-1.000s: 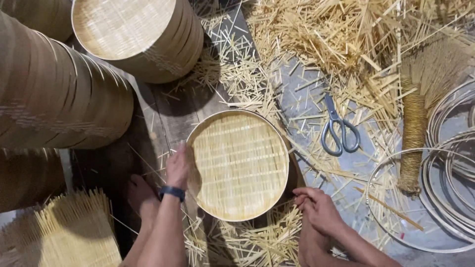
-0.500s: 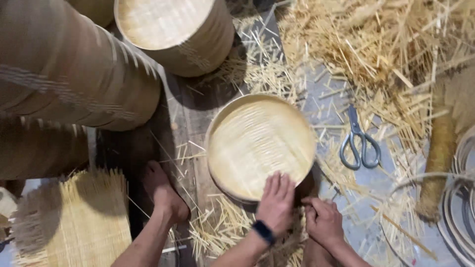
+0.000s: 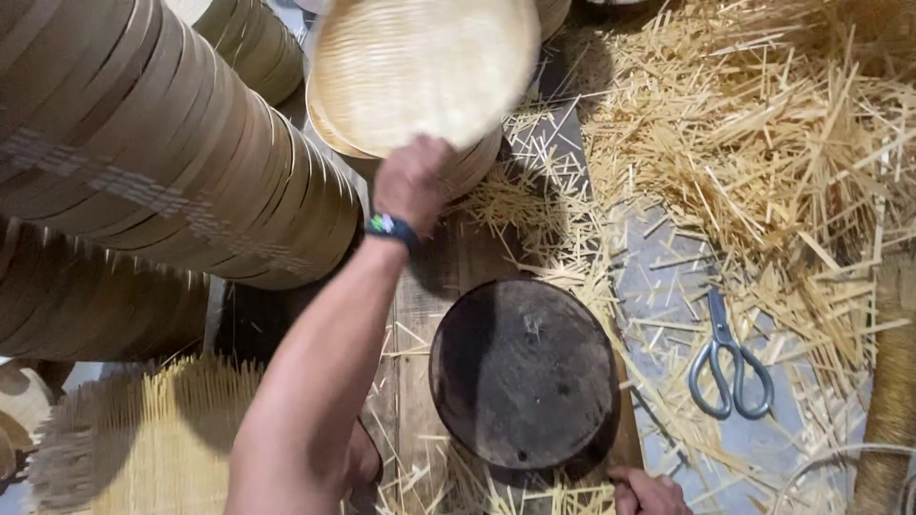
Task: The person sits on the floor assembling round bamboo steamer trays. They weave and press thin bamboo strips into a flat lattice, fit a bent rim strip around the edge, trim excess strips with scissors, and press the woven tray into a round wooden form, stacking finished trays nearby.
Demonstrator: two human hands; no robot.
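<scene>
The round woven bamboo tray (image 3: 425, 72) is being held up near the top of the view, directly over a stack of similar trays (image 3: 477, 162), its flat woven face turned toward the camera and blurred, which suggests it is in motion. The left hand (image 3: 412, 183) is gripping it at the lower rim, fingers closed on the edge with the knuckles facing the camera; a grip at the rim is leaving the woven face free and letting the tray lie level above the stack. A dark band (image 3: 391, 229) is sitting on that wrist. The right hand (image 3: 649, 491) is resting low at the bottom edge, touching the near rim of the dark round disc (image 3: 523, 372); only part of it is showing, and I cannot tell how far its fingers are closed or whether they are holding anything. The disc is lying flat and bare on the wooden board (image 3: 420, 315), apparently serving as a working base. To its right, grey-handled scissors (image 3: 730, 367) are lying closed among loose bamboo slivers (image 3: 763, 153), within easy reach. Tall stacks of bamboo rings (image 3: 162, 153) are lying on their sides at the left, and a bundle of fine splints (image 3: 162, 429) is lying below them
</scene>
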